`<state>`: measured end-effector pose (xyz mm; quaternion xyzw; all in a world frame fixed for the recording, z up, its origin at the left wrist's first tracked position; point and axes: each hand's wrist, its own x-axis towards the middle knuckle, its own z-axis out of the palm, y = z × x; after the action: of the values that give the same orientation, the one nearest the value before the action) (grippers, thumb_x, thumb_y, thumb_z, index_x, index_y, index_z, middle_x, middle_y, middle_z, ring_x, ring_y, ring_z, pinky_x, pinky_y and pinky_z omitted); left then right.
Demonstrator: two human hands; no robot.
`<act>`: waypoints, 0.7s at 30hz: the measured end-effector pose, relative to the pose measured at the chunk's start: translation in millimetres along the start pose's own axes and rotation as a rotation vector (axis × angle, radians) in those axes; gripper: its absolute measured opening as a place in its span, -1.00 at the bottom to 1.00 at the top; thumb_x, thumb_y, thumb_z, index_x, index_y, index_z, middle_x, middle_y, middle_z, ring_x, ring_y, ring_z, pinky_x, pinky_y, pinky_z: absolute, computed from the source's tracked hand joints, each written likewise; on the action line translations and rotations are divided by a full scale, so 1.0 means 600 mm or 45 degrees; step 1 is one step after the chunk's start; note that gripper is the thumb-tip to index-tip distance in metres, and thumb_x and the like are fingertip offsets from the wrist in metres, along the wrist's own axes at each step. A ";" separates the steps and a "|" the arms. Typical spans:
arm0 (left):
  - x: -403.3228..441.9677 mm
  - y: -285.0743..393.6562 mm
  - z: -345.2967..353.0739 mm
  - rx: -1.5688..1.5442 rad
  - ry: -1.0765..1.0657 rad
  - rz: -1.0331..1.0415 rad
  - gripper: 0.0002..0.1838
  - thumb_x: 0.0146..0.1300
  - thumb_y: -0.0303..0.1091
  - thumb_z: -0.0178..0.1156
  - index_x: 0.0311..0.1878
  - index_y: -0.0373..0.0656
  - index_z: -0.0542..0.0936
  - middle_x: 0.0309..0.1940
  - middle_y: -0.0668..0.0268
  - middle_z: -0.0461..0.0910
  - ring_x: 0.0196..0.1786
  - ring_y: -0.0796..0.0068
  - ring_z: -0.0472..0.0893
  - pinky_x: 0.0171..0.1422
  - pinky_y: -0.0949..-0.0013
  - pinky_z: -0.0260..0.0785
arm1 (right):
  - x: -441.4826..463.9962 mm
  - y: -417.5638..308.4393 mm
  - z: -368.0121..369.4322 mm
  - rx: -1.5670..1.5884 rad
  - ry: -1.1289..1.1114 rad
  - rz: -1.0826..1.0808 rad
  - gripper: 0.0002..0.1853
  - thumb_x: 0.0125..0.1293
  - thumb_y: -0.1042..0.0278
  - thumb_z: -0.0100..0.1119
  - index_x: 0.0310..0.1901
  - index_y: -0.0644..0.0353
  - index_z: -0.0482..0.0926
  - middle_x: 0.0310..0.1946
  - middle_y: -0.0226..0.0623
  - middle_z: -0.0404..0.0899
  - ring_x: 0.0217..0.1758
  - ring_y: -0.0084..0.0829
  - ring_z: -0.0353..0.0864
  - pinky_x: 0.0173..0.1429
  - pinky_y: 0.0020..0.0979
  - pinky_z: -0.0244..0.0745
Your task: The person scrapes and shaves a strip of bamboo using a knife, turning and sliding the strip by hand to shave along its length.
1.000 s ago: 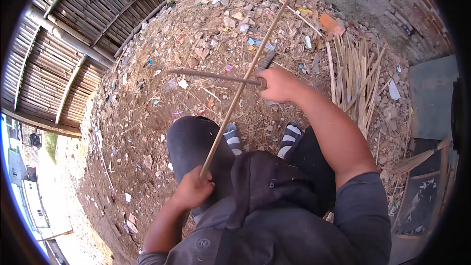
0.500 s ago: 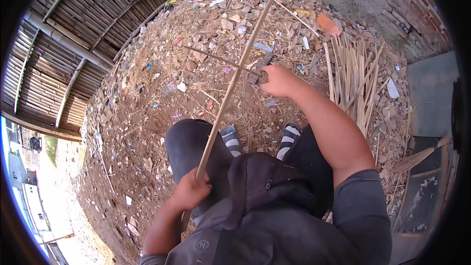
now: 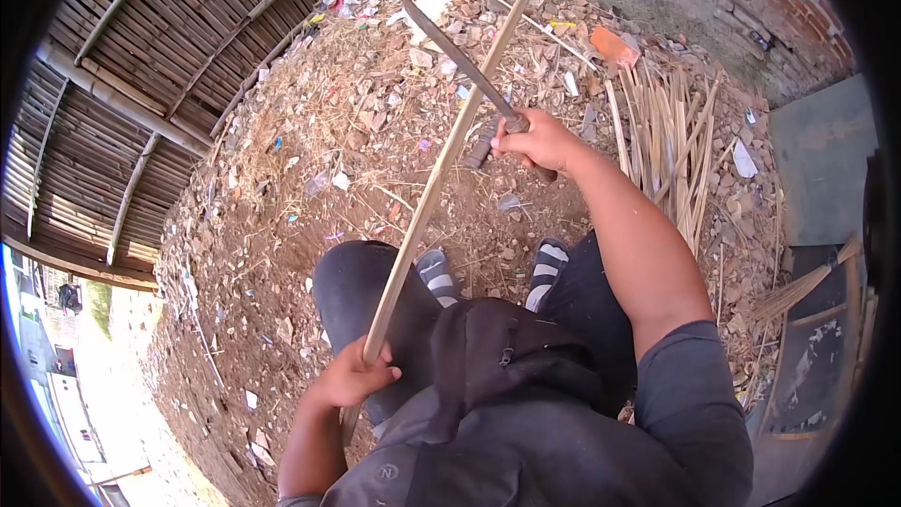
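My left hand (image 3: 355, 376) is closed around the lower part of a long pale wooden strip (image 3: 427, 202), which slants up and away to the right. In my right hand (image 3: 537, 143) is the handle of a machete-like knife (image 3: 460, 58), its dark blade pointing up and to the left. The blade crosses the upper part of the strip; whether the two touch I cannot tell. Just left of my right hand, a dark ridged bar (image 3: 483, 144) shows near the ground, partly hidden by the hand.
A pile of split strips (image 3: 664, 145) lies on the rubble-strewn ground at the right, near an orange brick piece (image 3: 614, 45). A bamboo wall (image 3: 122, 122) stands at the left, a brick wall (image 3: 694, 14) at the upper right. A straw broom (image 3: 798, 293) is at the right.
The knife has swung so that its tip points farther up and away, and my right fingers have loosened somewhat round the handle. The strip's far end has shifted slightly.
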<state>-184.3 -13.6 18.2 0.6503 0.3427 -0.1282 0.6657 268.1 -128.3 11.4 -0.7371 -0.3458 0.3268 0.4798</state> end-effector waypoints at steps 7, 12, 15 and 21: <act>-0.013 -0.008 -0.028 -0.014 -0.193 -0.128 -0.75 0.29 -0.50 0.44 -0.15 -0.11 0.50 -0.39 0.48 0.55 -0.41 0.67 0.53 -0.35 0.49 0.35 | -0.015 -0.018 0.003 0.757 -0.168 -0.216 -0.81 0.33 0.33 0.40 -0.11 0.16 0.62 -0.40 -0.47 0.54 -0.52 -0.65 0.48 -0.39 -0.52 0.38; -0.027 0.008 -0.016 -0.107 -0.275 -0.061 -0.58 0.37 -0.39 0.40 0.21 -0.26 0.51 -0.06 0.27 0.67 -0.03 0.47 0.68 0.12 0.35 0.54 | -0.020 -0.030 0.011 0.850 -0.211 -0.287 -0.85 0.36 0.38 0.36 -0.13 0.19 0.62 -0.43 -0.46 0.55 -0.50 -0.62 0.48 -0.34 -0.49 0.44; -0.023 0.062 -0.019 0.020 -0.229 0.060 -0.37 0.39 -0.36 0.40 0.43 -0.32 0.38 0.18 0.15 0.62 0.24 0.39 0.62 0.37 0.25 0.47 | -0.028 -0.042 0.012 0.842 -0.270 -0.332 -0.85 0.35 0.39 0.36 -0.12 0.20 0.63 -0.42 -0.46 0.55 -0.50 -0.62 0.49 -0.33 -0.50 0.44; 0.094 0.147 0.041 -0.256 -0.205 0.430 -0.29 0.46 -0.06 0.31 0.47 -0.30 0.30 0.03 0.14 0.65 0.06 0.37 0.68 0.20 0.30 0.54 | -0.052 -0.066 0.033 0.622 -0.322 -0.309 -0.76 0.31 0.38 0.39 -0.03 0.23 0.66 -0.39 -0.47 0.58 -0.50 -0.66 0.50 -0.35 -0.53 0.41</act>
<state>-81.6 -10.7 49.4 0.6166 0.1854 -0.0315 0.7645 227.3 -132.8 46.6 -0.5066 -0.3994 0.4298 0.6318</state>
